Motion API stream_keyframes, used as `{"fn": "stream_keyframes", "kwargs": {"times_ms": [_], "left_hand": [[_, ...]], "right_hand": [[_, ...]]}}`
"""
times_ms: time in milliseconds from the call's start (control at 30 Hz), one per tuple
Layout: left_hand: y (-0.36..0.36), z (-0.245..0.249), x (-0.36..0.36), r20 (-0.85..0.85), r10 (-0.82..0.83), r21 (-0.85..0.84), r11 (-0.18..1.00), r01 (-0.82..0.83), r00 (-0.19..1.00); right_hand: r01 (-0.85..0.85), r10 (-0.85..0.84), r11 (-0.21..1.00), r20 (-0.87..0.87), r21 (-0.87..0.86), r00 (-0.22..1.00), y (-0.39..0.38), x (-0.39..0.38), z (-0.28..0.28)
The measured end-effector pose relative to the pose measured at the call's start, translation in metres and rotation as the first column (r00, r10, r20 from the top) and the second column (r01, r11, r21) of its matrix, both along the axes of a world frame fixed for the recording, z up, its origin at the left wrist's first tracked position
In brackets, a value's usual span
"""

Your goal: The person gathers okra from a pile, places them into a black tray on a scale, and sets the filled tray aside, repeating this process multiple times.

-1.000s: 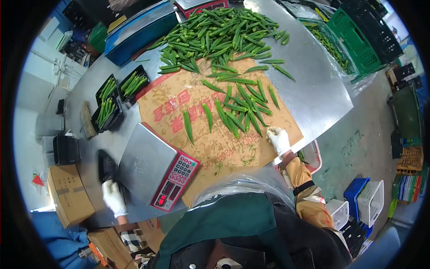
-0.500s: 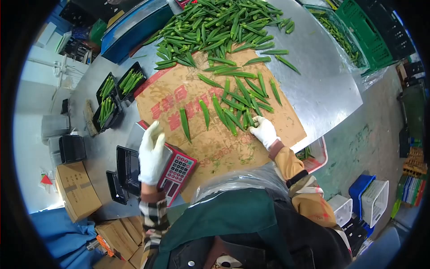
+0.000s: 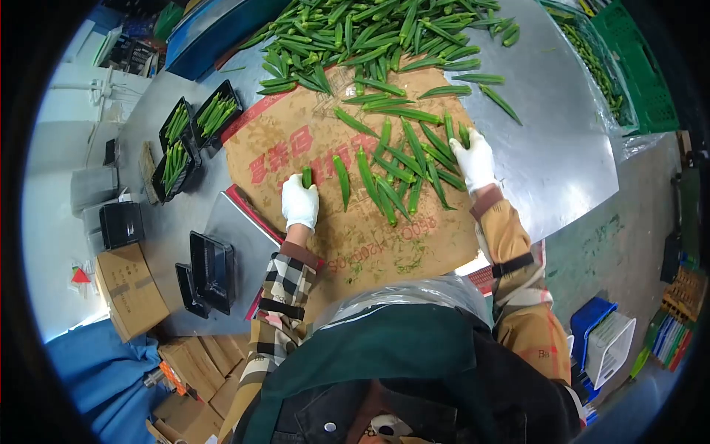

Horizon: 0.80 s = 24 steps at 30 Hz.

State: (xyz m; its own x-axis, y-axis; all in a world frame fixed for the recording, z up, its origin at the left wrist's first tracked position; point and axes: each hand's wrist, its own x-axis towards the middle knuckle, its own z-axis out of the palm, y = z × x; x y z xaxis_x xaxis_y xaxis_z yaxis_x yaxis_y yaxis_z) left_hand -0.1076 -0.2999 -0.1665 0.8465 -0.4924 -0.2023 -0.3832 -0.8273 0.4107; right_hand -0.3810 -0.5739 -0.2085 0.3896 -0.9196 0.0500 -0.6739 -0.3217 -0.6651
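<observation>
A plain white wall (image 3: 59, 166) stands left of a silvery sheet-metal table (image 3: 551, 166); a scuffed grey-green floor (image 3: 592, 218) spreads on the right.

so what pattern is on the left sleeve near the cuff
The left sleeve is checked, mainly black and white there; head view shows it.

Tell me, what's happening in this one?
A person in white gloves is handling okra at a metal table. The left hand grips one okra pod over a cardboard sheet, and the right hand has a second pod near the sheet's right edge. Loose pods lie between the hands, with a large okra pile beyond. Off to the left are an open black tray and, farther back, three black trays holding okra.
</observation>
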Motion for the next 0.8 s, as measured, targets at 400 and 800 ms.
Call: {"fn": "stream_keyframes", "kwargs": {"times_ms": [400,800], "left_hand": [[-0.054,-0.01,-0.051,0.05,-0.1,-0.081,0.991,0.104,0.994],[-0.042,0.056,-0.063,-0.171,-0.305,-0.484,0.854,0.19,0.937]], "right_hand": [[-0.179,0.187,0.982,-0.147,0.067,0.971,0.021,0.066,0.067],[-0.345,-0.007,0.731,0.512,0.589,0.859,0.003,0.043,0.064]]}}
